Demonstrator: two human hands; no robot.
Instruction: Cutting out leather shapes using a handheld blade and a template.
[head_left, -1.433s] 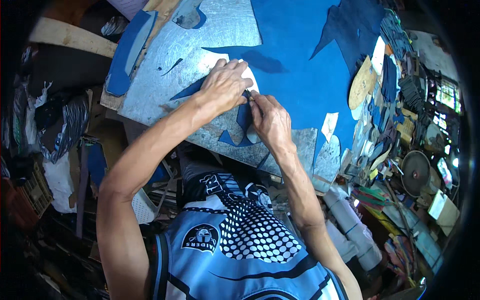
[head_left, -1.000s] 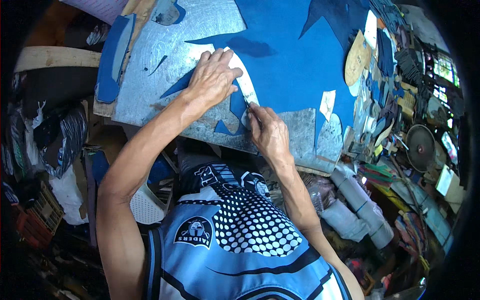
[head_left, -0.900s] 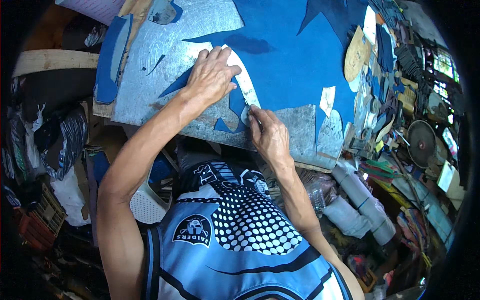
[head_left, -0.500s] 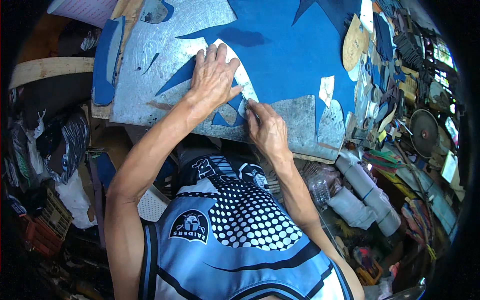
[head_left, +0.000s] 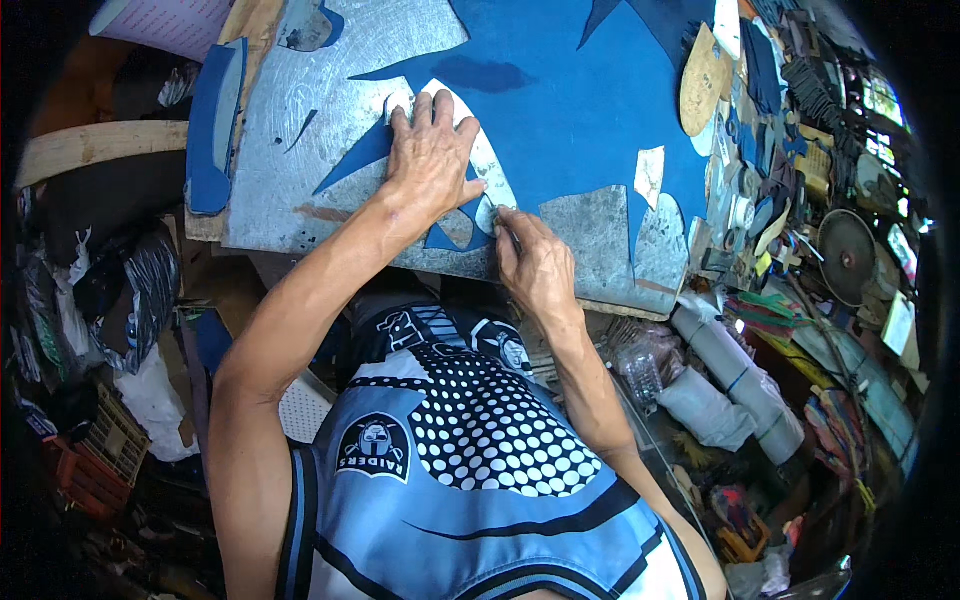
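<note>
Head camera: left hand spread, right hand closed on a slim tool

Closest to me, my blue jersey, with its black panel of white dots, filled the lower centre of the frame. Above it, just right of centre, my right hand had thumb and fingers pinched around the slim tool; they hid most of it, and only a thin dark tip showed. My left hand, near the upper centre, grasped nothing: its fingers were splayed, back of the hand up, over the white curved piece, thumb stretched near the tip. That piece lay slanted at upper centre, along the left part of the blue sheet, which ran to the top edge. The worn metal tabletop showed around the sheet. A pale scrap lay right of centre, and a blue strip at upper left. Farther off, a tan oval piece sat at upper right, and a round, fan-like thing stood near the right edge.
</note>
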